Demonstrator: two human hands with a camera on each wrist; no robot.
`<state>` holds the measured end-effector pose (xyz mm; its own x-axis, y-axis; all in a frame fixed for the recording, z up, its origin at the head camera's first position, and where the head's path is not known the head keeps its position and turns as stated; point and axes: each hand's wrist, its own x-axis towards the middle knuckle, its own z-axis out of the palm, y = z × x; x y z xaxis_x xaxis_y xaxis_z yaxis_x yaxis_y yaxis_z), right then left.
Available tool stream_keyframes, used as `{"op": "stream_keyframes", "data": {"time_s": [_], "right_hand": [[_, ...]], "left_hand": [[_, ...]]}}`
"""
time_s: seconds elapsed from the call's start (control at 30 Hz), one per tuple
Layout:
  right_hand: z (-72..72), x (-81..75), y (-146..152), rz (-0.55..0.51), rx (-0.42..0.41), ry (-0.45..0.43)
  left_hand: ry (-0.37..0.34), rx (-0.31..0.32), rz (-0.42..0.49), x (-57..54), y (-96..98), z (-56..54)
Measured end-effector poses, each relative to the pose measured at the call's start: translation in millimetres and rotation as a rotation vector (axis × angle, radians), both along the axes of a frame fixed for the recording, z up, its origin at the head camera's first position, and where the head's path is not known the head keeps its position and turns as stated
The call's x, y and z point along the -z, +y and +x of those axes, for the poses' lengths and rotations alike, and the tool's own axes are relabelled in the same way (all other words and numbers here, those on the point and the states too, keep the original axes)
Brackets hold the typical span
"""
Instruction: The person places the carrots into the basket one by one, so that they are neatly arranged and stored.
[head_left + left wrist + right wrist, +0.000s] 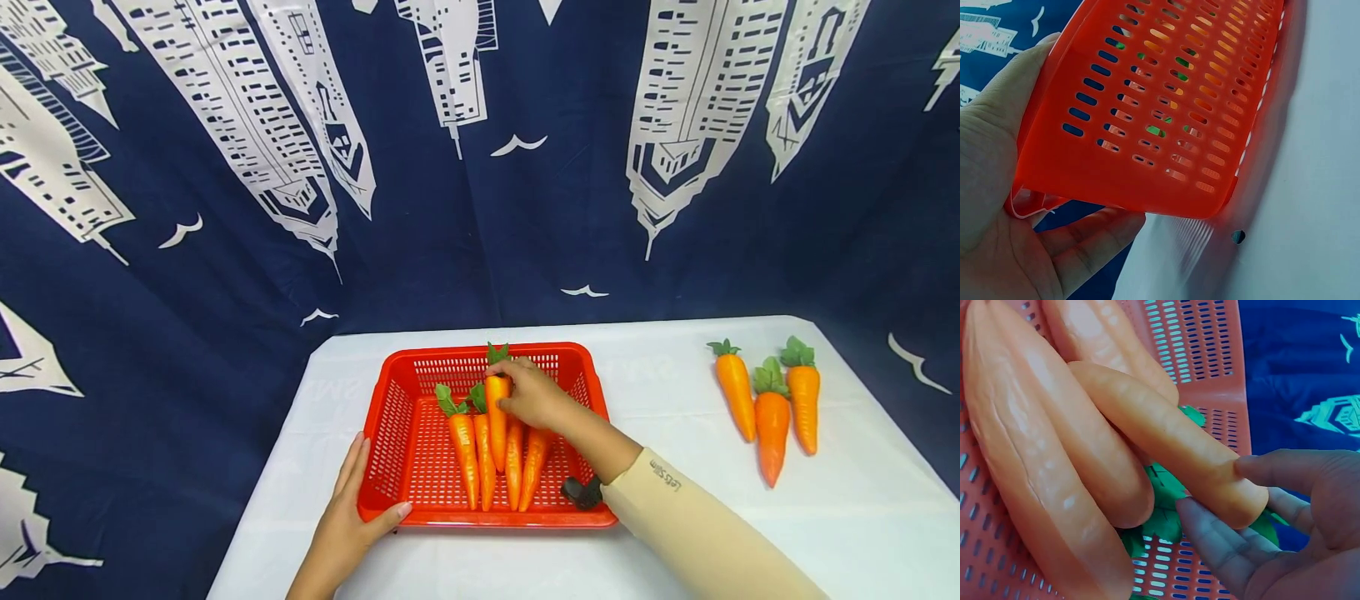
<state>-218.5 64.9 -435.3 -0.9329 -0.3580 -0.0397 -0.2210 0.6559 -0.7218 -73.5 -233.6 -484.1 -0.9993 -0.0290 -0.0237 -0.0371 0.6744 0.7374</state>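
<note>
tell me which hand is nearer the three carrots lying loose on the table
Right. The right hand is inside the red basket pinching a carrot, on the side toward the three loose carrots. The left hand grips the basket's near left corner, farther away.

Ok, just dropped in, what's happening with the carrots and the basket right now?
A person's right hand pinches the thick end of a carrot inside the red basket, on top of other carrots lying there side by side. The left hand grips the basket's near-left corner. Three more carrots lie on the white table, to the right of the basket.
</note>
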Motion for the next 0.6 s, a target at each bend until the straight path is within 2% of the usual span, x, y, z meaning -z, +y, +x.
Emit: {"op": "stream_keyframes", "data": {"time_s": [0.17,0.5,0.6], "right_hand": [[0.8,7.5,-2,0.057,-0.028,-0.013],[-2.4,21.8,-1,0.143,-0.13,-0.11],[-2.1,24.6,-1,0.186,-0.148,-0.11]], "left_hand": [[-0.007,0.001,0.002,-0.1,0.4,-0.4],[0.003,0.003,0.009,1.2,-0.1,-0.1],[0.011,0.005,0.014,1.4,-0.5,-0.3]]}}
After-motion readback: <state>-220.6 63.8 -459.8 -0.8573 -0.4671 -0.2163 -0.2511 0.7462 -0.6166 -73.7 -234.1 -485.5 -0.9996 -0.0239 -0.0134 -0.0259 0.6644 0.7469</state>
